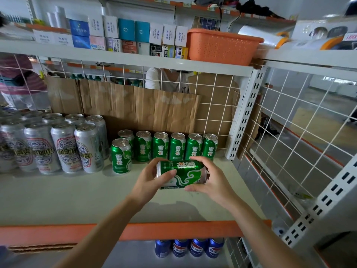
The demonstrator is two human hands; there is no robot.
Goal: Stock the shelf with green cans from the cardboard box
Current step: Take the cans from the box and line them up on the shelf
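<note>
A green can (181, 174) lies sideways in the air above the pale shelf board (77, 196), held between both hands. My left hand (150, 180) grips its left end and my right hand (208, 180) wraps its right end. Behind it, several green cans (168, 146) stand upright in a row along the back of the shelf, and one more green can (121, 155) stands a little forward at the row's left end. The cardboard box is not in view, apart from a corrugated edge (40, 247) at the lower left.
Tall silver cans (63, 146) crowd the shelf's left side. Brown cardboard sheets (139, 107) line the wire back. A wire grid wall (289, 132) closes the right side. An orange basket (220, 46) sits on the upper shelf. Blue cans (189, 247) stand on the shelf below. A person stands behind the rack.
</note>
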